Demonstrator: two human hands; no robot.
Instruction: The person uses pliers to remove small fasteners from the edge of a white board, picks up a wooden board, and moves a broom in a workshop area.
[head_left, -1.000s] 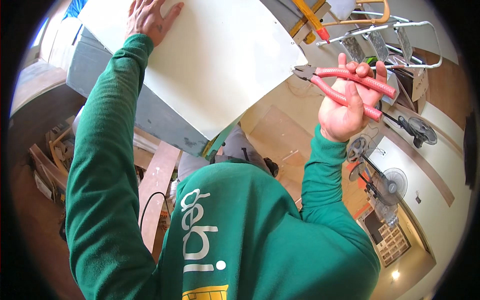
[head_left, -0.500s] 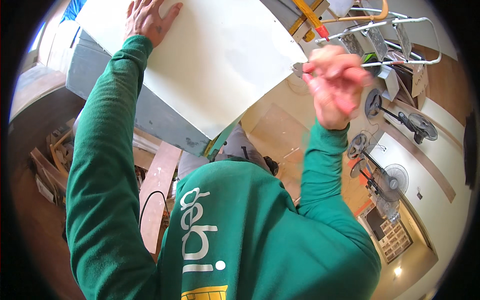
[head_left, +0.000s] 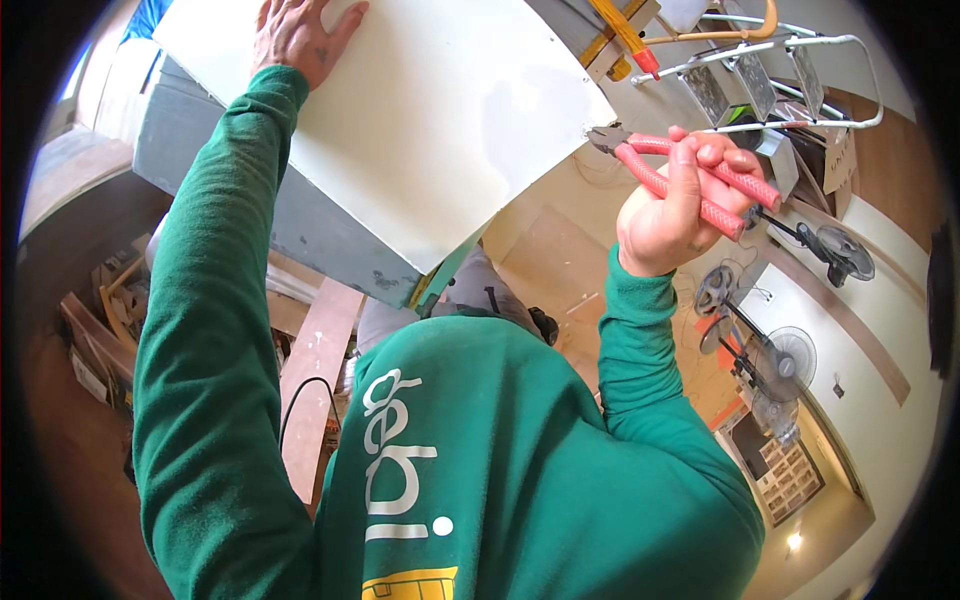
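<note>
My left hand (head_left: 305, 42) rests palm down on a white panel (head_left: 430, 140), fingers spread near its upper left. The panel lies on a grey boxy body (head_left: 350, 250). In my right hand (head_left: 660, 215) is a pair of pliers (head_left: 610, 140) with red handles, its dark jaws at the panel's right corner, where a small rough spot shows. Whether the jaws grip anything is too small to tell.
Beyond the corner are a yellow bar with a red end (head_left: 630, 40) and a white folding ladder (head_left: 868, 90). Several fans (head_left: 785, 355) stand at the right. Wooden planks (head_left: 315, 370) and scraps lie lower left.
My right hand, blurred half a second ago, now shows sharply, slightly lower and further left than a second ago. The pliers' jaws remain by the corner; my left hand has barely moved.
</note>
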